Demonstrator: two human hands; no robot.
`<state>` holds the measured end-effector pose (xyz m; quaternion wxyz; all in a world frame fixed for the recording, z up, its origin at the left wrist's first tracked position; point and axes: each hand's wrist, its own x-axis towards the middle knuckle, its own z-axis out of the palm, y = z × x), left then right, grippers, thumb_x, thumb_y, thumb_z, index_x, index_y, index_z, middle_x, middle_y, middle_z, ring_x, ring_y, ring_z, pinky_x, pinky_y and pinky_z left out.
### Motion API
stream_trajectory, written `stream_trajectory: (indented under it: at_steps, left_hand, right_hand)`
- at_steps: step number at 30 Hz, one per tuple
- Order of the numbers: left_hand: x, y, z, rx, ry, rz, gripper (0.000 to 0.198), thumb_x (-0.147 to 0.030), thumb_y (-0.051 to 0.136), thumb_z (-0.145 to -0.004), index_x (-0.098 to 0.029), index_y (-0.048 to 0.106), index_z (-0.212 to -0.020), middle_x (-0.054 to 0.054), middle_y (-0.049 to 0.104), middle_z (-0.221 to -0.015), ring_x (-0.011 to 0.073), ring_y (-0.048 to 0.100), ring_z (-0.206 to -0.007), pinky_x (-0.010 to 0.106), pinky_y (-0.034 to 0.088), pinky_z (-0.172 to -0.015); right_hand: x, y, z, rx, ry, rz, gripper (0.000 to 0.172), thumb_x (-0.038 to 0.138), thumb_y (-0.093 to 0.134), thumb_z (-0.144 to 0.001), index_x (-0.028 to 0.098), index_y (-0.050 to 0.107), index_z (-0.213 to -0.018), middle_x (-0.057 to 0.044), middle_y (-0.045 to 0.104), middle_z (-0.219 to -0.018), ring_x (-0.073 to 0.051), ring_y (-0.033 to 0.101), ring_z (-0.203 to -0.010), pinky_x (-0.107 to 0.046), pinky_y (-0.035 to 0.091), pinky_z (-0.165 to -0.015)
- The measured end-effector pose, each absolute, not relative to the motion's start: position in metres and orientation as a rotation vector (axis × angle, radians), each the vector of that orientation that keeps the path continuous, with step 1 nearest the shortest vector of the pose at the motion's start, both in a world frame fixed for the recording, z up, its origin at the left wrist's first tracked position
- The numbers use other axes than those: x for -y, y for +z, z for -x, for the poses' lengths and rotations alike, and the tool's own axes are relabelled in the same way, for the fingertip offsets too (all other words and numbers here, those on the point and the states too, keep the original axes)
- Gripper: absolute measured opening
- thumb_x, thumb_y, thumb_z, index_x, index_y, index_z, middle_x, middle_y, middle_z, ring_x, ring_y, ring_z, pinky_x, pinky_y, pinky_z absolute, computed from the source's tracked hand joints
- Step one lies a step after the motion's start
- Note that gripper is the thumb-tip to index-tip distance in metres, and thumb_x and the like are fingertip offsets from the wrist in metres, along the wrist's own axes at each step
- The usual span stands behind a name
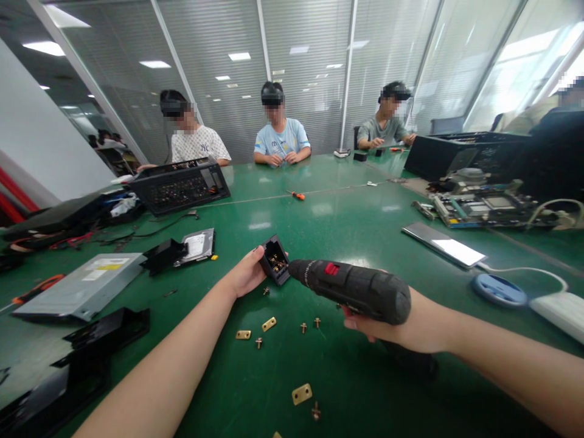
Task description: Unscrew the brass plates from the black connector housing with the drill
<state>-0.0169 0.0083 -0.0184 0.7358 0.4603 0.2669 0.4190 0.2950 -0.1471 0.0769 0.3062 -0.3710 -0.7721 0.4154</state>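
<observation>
My left hand (249, 272) grips a black box (276, 263), open side facing me, presumably for access; my right hand (413, 333) holds a drill (351, 286). Loose screws (303, 328) lie between them.

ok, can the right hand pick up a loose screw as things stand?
Probably not as is: the right hand is wrapped around the drill, so it would likely need freeing first. Otherwise the way looks clear, with several loose screws lying uncovered close by.
</observation>
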Motion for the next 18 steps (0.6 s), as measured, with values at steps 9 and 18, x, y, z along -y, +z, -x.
stream_trajectory:
  at_steps: [9,18]
  left_hand:
    - [-0.007,-0.018,0.016,-0.550,0.916,-0.996,0.058,-0.057,0.078,-0.085,-0.013,0.071,-0.123,0.017,0.077,-0.120,0.0290,0.072,-0.114,0.049,0.042,-0.116]
    - [-0.007,-0.018,0.016,-0.548,0.917,-0.984,0.059,-0.057,0.077,-0.085,-0.013,0.071,-0.124,0.018,0.077,-0.120,0.0298,0.072,-0.114,0.050,0.043,-0.115]
  right_hand:
    - [0.147,0.079,-0.295,2.026,1.119,1.014,0.024,0.026,0.073,-0.083,0.019,0.066,-0.104,-0.001,0.071,-0.078,-0.015,0.062,-0.055,-0.029,0.055,-0.052]
    - [0.145,0.068,-0.303,1.923,1.387,1.108,0.032,0.036,0.074,-0.088,0.022,0.067,-0.117,-0.003,0.072,-0.088,-0.015,0.066,-0.057,-0.031,0.061,-0.056]
